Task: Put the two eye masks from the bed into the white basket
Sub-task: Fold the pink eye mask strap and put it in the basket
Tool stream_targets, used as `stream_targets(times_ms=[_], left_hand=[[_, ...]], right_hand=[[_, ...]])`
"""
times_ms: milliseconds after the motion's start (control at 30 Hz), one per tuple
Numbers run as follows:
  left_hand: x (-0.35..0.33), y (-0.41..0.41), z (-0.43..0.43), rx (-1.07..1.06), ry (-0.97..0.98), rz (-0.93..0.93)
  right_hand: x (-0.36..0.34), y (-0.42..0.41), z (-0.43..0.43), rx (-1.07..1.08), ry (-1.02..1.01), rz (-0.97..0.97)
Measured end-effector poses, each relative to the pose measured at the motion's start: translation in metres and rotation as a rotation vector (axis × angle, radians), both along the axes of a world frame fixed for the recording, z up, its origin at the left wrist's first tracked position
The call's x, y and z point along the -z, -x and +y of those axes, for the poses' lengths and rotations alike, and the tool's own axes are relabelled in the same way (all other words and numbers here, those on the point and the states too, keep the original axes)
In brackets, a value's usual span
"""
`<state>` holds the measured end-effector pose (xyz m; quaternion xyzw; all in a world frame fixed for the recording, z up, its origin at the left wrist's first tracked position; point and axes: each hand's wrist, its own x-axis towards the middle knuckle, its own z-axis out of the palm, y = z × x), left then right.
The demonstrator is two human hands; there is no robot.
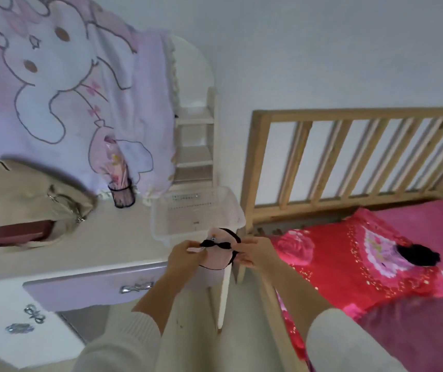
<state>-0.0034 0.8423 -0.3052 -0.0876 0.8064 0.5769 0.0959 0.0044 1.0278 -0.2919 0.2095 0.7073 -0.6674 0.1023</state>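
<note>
A pink eye mask (218, 255) with a black strap hangs between both my hands, just in front of the near corner of the white basket (158, 218). My left hand (184, 255) pinches its left end and my right hand (255, 252) pinches its right end. The basket stands on the right end of the pale dressing table (102, 242) and looks empty. A second, black eye mask (417, 255) lies on the red flowered pillow (349, 267) on the bed.
A beige handbag (32, 200) and a dark red box (19, 234) sit at the table's left. A black mesh pen cup (122, 196) stands behind the basket, under a pink rabbit-print cloth (62, 84). The bed's wooden slatted headboard (349, 157) rises right of the table.
</note>
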Motion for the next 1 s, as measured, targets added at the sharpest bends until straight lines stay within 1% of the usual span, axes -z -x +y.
stream_targets(times_ms=[100, 167, 267, 367, 533, 600, 667, 800, 933, 1000], left_hand=[[0.005, 0.060, -0.010, -0.001, -0.006, -0.076], [0.008, 0.099, -0.018, 0.007, 0.034, -0.070], [0.018, 0.149, -0.037, -0.041, 0.202, -0.033], [0.037, 0.179, -0.059, -0.126, 0.391, 0.006], [0.070, 0.201, -0.073, -0.120, 0.628, -0.047], [0.080, 0.205, -0.076, -0.086, 0.733, -0.064], [0.089, 0.209, -0.080, -0.029, 0.750, -0.058], [0.099, 0.211, -0.083, 0.072, 0.712, -0.025], [0.094, 0.224, -0.081, 0.093, 0.799, 0.037], [0.084, 0.240, -0.071, 0.120, 0.849, 0.117]], right_hand=[[0.011, 0.075, -0.007, 0.018, -0.013, 0.010], [0.015, 0.122, -0.014, 0.022, -0.034, 0.013], [0.028, 0.181, -0.028, 0.000, -0.091, -0.007], [0.049, 0.218, -0.047, -0.050, -0.150, -0.044], [0.098, 0.253, -0.072, -0.120, -0.243, -0.197], [0.114, 0.262, -0.081, -0.139, -0.238, -0.240], [0.127, 0.269, -0.089, -0.163, -0.249, -0.272], [0.142, 0.275, -0.100, -0.180, -0.271, -0.297], [0.133, 0.277, -0.090, -0.238, -0.312, -0.288], [0.117, 0.281, -0.072, -0.250, -0.341, -0.254]])
